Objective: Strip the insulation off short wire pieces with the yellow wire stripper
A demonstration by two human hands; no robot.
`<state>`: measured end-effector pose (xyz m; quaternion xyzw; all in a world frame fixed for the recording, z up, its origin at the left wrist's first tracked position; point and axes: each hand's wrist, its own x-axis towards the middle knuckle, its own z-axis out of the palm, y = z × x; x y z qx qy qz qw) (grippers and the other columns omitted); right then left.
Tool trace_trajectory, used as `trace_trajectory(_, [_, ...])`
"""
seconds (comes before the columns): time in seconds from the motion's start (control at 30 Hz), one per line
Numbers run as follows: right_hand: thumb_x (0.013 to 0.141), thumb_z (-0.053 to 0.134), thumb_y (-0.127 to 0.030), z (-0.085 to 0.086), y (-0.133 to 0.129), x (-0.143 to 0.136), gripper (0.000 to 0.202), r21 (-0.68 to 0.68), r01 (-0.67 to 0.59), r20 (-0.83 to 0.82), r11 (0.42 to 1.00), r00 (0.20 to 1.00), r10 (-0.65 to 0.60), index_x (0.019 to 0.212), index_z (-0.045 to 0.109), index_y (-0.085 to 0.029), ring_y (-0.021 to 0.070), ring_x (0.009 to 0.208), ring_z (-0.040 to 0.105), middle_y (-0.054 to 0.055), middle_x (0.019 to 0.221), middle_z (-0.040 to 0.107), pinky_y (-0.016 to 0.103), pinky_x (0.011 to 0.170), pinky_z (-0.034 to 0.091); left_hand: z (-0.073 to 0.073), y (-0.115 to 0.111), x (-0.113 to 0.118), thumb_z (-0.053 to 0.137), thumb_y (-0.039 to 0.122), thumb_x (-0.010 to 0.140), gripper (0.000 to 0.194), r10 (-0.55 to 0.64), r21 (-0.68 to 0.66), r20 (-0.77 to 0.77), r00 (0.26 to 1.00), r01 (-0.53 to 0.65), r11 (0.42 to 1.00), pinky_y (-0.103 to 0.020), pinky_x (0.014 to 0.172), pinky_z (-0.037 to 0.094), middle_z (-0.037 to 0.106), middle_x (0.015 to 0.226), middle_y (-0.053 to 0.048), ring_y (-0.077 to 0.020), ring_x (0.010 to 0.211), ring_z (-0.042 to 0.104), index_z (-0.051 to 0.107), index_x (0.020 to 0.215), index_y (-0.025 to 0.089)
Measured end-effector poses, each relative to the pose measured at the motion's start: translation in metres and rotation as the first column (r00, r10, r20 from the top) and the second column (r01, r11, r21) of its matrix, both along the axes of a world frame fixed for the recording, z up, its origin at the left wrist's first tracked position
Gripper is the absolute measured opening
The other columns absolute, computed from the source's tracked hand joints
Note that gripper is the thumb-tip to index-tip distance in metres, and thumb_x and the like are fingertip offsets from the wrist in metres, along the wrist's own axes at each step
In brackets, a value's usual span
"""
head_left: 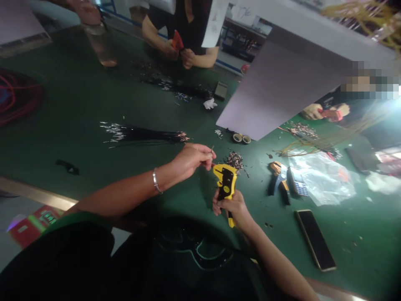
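My right hand (235, 207) is wrapped round the handles of a yellow and black wire stripper (228, 180), its jaws pointing left. Close to those jaws, my left hand (191, 161) is closed in a pinch, and a thin wire (212, 148) pokes up from the fingertips. Most of that wire is hidden by the fingers. Beyond my left hand lies a bundle of black wires (147, 135), with bare copper ends on the right and silvery ends on the left. A pile of small dark clippings (234, 160) sits just behind the stripper's head.
Two tape rolls (242, 138) lie near a slanted pale panel (282, 79). At right are an orange and blue wire stripper (280, 179), a calculator (298, 182), a plastic bag (328, 179) and a phone (315, 239). Co-workers' hands (180, 54) hold red tools across the table.
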<state>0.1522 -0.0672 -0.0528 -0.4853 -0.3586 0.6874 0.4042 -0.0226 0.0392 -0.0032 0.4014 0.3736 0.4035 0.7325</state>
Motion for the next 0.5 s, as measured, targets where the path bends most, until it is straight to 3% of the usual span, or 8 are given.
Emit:
trace_trajectory(0.2, [0.053,0.054,-0.01,-0.013,-0.012,0.004,0.013,-0.013,-0.058,0.253,0.998,0.966,0.059,0.064,0.056,-0.017,0.0081,0.039,0.045,-0.006,0.048,0.052,0.021,0.039,0.038,-0.008,0.0,-0.003,0.055,-0.001,0.075,0.021,-0.09,-0.058,0.067,0.994,0.094,0.994,-0.044,0.077,0.054,0.056,0.053,-0.002,-0.0068,0.045,0.048,0.059,0.057,0.009])
trace_trajectory(0.5, [0.047,0.054,-0.007,-0.001,-0.01,-0.006,0.012,-0.111,-0.071,-0.105,0.991,0.993,0.059,0.056,0.057,-0.015,0.0097,0.033,0.044,-0.005,0.042,0.051,0.025,0.036,0.041,-0.011,0.005,0.0,0.052,0.0,0.076,0.019,-0.083,-0.123,0.062,0.995,0.09,0.988,-0.042,0.077,0.053,0.052,0.047,-0.001,-0.0079,0.045,0.046,0.061,0.063,0.01])
